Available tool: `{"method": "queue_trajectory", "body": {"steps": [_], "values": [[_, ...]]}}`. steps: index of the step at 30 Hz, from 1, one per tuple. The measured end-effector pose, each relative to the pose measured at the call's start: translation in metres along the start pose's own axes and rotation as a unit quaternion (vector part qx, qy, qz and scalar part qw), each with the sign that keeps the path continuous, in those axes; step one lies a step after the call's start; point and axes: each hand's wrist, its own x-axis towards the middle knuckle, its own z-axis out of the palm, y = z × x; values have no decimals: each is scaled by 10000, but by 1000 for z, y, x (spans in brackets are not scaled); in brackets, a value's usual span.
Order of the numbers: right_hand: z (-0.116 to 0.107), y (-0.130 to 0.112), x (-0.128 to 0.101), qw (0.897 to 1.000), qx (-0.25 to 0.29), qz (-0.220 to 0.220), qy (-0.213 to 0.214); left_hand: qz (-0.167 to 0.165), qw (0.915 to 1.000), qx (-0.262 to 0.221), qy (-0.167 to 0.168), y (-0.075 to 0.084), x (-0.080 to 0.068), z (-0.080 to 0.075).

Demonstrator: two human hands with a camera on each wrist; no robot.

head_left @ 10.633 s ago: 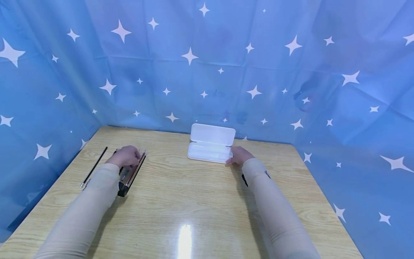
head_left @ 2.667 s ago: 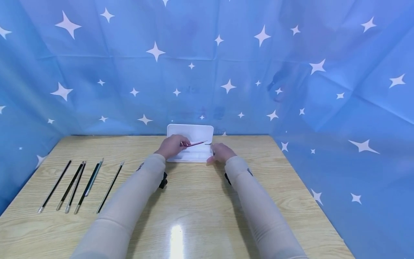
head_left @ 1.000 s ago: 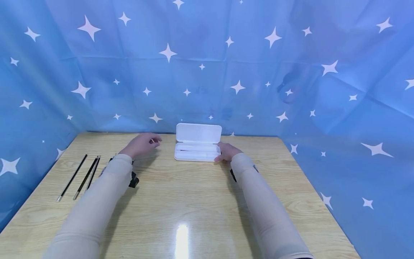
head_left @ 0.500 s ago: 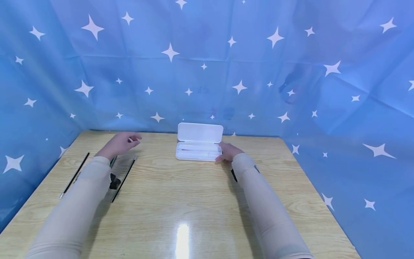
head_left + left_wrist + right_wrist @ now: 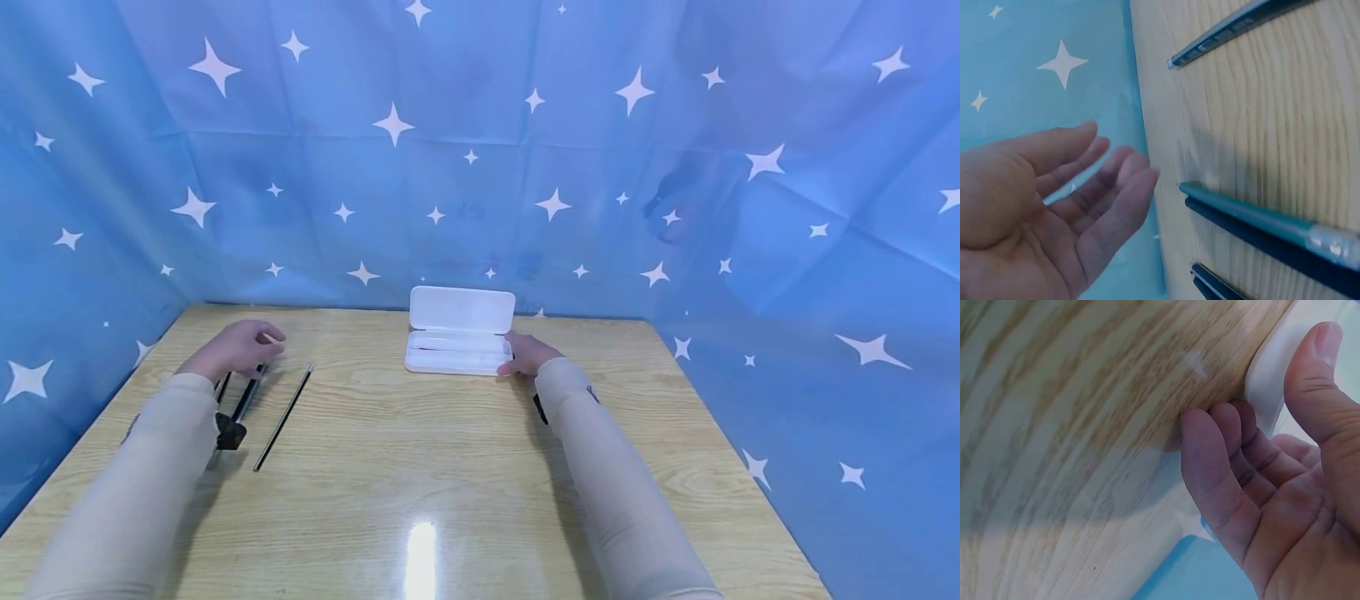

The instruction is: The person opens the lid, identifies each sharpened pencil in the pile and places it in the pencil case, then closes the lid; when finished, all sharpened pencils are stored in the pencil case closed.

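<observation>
My left hand (image 5: pixel 243 343) hovers above the pencils at the table's left side, thumb and fingers loosely bent with nothing between them. In the left wrist view, a green pencil (image 5: pixel 1247 212) lies against a black pencil (image 5: pixel 1272 245), below the fingertips. One dark pencil (image 5: pixel 283 417) lies apart to the right; others are partly hidden by the left arm. The white pencil case (image 5: pixel 459 360) stands with its lid (image 5: pixel 462 309) raised, a thin dark-red pencil inside its tray. My right hand (image 5: pixel 529 353) holds the case's right end, thumb at the front corner and fingers behind.
The wooden table (image 5: pixel 450 450) ends at a blue curtain (image 5: pixel 480 192) with white stars, close behind the case. Another curtain side (image 5: pixel 45 417) borders the left edge. Dark wrist cameras (image 5: pixel 231 433) sit under both sleeves.
A red pencil, held over the case by my left hand earlier, now lies inside it. That hand has withdrawn left, emptied, and lowered towards the pencils. The right hand stays at the case.
</observation>
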Motion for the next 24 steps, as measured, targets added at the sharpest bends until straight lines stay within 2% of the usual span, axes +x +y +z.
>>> {"method": "queue_trajectory", "body": {"steps": [4, 9, 24], "values": [[0, -2, -1, 10000, 85, 16, 21, -392, 9986, -343, -101, -6, -7, -4], [-1, -3, -2, 10000, 32, -26, 44, -751, 9961, -428, -167, -9, -11, -8], [2, 0, -6, 10000, 25, -94, -11, -1222, 9914, -192, -424, -7, -14, -7]]}}
